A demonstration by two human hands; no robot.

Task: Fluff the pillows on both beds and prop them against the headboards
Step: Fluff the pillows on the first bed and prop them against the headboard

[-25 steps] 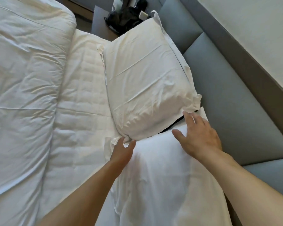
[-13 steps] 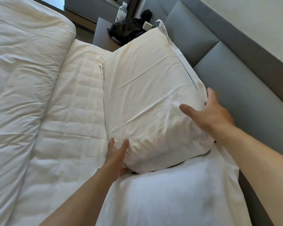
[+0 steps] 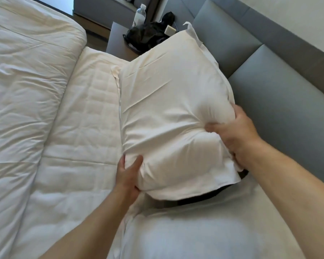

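A cream-white pillow (image 3: 168, 113) lies in the middle of the view, its far end near the grey padded headboard (image 3: 281, 101). My left hand (image 3: 127, 174) grips its near left corner, fingers pressed into the fabric. My right hand (image 3: 234, 131) squeezes its near right side, denting the filling. The near end of this pillow is raised over a second white pillow (image 3: 204, 234), which lies closest to me along the headboard.
A quilted mattress pad (image 3: 79, 139) is bare left of the pillows. A rumpled white duvet (image 3: 21, 81) is pushed to the far left. A nightstand (image 3: 118, 40) beyond the bed holds a black bag (image 3: 144, 36) and a water bottle (image 3: 139, 15).
Both hands went from resting at the seam between the two pillows to clutching the far pillow's near corners. The pillow's near end has lifted and slid over the closer pillow.
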